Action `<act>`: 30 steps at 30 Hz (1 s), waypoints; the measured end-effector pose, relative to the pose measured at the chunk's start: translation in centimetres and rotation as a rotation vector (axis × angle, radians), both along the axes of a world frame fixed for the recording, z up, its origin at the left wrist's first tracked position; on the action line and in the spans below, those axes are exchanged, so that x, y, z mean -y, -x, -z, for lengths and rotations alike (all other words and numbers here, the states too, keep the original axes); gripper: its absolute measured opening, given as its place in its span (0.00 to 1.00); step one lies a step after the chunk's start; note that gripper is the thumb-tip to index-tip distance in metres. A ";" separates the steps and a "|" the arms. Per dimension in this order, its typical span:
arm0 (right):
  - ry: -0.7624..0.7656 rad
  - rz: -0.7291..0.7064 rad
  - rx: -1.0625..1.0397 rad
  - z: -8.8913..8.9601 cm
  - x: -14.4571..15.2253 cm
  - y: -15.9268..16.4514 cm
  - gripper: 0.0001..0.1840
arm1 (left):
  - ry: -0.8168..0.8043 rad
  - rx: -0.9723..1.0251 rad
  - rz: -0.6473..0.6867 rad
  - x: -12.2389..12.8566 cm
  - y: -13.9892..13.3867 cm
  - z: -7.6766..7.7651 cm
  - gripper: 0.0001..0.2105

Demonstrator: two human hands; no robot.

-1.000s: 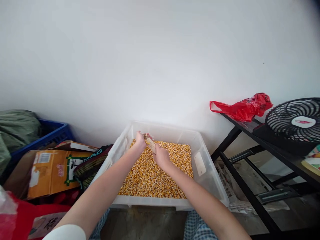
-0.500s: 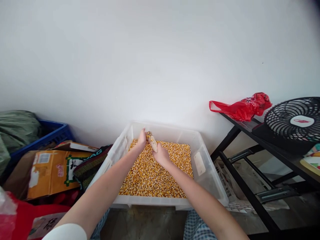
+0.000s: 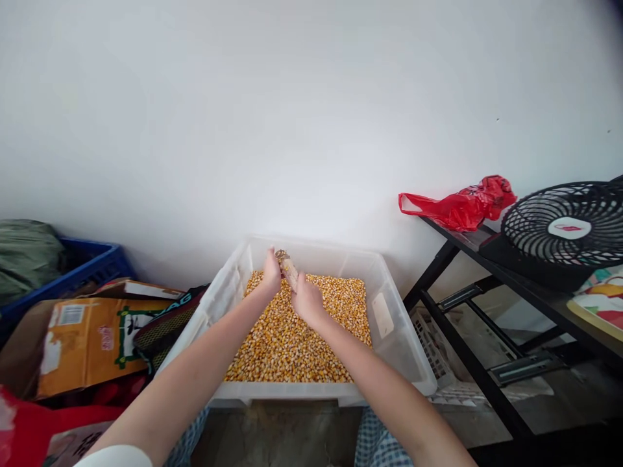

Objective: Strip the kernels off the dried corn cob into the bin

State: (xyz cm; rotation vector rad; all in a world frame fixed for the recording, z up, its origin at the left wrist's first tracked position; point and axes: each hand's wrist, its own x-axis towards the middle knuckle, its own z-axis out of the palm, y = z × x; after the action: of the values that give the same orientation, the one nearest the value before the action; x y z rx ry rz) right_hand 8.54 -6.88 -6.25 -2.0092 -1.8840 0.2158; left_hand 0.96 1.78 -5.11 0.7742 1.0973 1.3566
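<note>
A corn cob, mostly bare and pale with some kernels left at its upper end, is held tilted between my two hands. My left hand grips the upper, darker end; its fingertips are hidden behind the cob. My right hand is closed round the lower end, thumb lying along the cob. Both hands are above the loose yellow corn kernels, which cover the bottom of a translucent plastic bin.
To the left are a torn orange cardboard box, a blue crate and a dark mesh bag. At right, a black-framed table carries a red plastic bag and a black fan. A white wall rises behind the bin.
The view has shifted slightly, so most things sit a little further left. My right thumb now lies further up along the cob; both hands still hold it.
</note>
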 end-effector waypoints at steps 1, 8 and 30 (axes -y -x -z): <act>-0.017 0.013 0.052 0.0 0.1 0.1 0.14 | 0.051 0.057 0.015 0.1 -0.2 -0.1 0.21; 0.061 -0.047 -0.091 -0.1 0.2 1.1 0.18 | -0.132 -0.250 -0.229 -0.6 0.5 1.3 0.22; 0.440 -0.373 -1.385 2.3 -0.6 -3.0 0.18 | -0.187 -0.136 0.317 2.2 -1.3 -0.2 0.17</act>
State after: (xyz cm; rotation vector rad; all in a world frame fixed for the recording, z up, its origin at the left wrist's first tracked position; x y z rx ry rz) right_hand 11.51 -6.30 -8.54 -1.0067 -1.2053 1.6959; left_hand 2.23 -0.37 -4.93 1.1410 0.9136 1.1586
